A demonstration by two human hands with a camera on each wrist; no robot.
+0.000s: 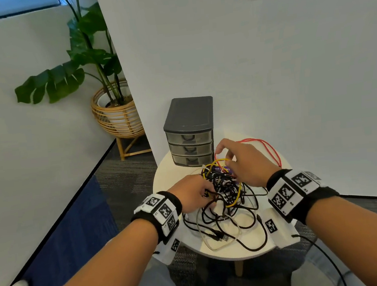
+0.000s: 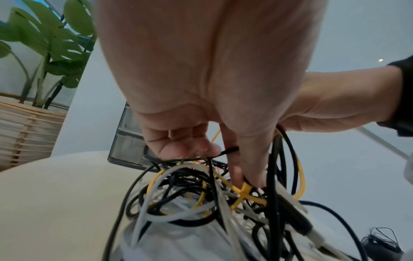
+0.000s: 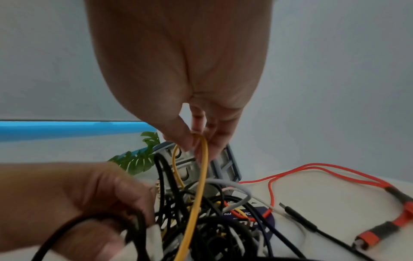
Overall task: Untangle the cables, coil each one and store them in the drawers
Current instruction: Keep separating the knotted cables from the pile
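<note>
Round pale desk (image 1: 257, 248) carrying a tangle of thin cables (image 1: 224, 192) in black, white, grey and yellow, just in front of a dark grey plastic drawer unit (image 1: 190, 131) with three translucent drawers, all closed. Left hand (image 1: 192, 196) with fingers curled into the tangle, gripping black strands; right hand (image 1: 242, 160) pinching a glossy yellow cable (image 3: 196, 187) between thumb and fingertips. Braided red cable (image 1: 268, 147) looped at right; purple label (image 3: 257, 216) under the pile, writing unreadable.

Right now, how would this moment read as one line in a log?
stage: untangling | right hand: pinches yellow cable | left hand: grips black cables | drawers: closed
</note>
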